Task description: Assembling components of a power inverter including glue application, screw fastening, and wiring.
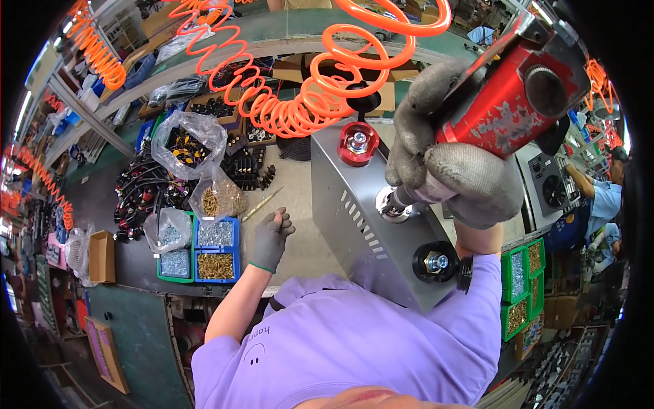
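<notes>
My right hand (456,157), in a grey glove, grips a worn red air-powered driver (504,102). The driver's socket end points down onto the middle terminal (395,206) on a grey metal case (361,211) with slotted vents. A red-collared terminal (358,143) sits at the case's far end, a black-collared one (434,262) at its near end. To the left of the case, my left hand (270,238) is closed, its fingertips bare past the glove; whatever it may hold is hidden. A thin pen-like tool (262,204) lies on the bench just beyond it.
Blue bins (217,262) and a green bin (175,264) of screws and small parts stand left, beside plastic bags (189,144) and wire bundles (146,187). Orange coiled hoses (293,116) hang ahead. Green bins (521,279) are at right, with another person (599,204) beyond.
</notes>
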A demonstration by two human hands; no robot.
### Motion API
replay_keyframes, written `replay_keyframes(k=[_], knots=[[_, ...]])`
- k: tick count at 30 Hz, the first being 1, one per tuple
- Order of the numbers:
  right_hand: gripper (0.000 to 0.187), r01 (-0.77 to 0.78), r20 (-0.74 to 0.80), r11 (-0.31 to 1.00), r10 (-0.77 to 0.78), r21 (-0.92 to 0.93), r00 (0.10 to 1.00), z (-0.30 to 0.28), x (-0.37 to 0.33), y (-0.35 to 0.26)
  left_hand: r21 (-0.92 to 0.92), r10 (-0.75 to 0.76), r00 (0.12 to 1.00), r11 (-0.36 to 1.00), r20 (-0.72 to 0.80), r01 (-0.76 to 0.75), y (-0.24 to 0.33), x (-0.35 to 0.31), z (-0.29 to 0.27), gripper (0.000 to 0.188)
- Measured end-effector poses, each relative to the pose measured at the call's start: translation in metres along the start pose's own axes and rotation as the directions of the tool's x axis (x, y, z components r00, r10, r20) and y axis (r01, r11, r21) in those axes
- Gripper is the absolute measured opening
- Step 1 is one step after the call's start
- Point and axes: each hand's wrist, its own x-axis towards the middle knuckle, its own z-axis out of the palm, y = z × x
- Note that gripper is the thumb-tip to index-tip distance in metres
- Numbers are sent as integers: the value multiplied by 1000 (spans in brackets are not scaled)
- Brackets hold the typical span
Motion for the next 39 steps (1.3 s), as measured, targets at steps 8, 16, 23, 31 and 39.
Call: replay_keyframes(k=[8,16,23,31,39], knots=[[41,-30,-53,999,31,20,998,5,0,-3,39,-57,994,998,89,54,25,-1,19,29],[39,23,-53,999,-24,-25,998,4,0,0,84,-16,990,996,139,4,32,0,31,33],[42,-28,-23,999,29,47,999,3,4,-2,10,43,985,999,168,-46,40,-7,45,31],[51,52,174,949,-110,310,979,-19,4,-1,183,-2,975,982,222,-40,54,-35,85,26],[51,347,-18,866,-366,361,931,-1,8,20,465,207,928,818,310,-338,86,-81,158,37]])
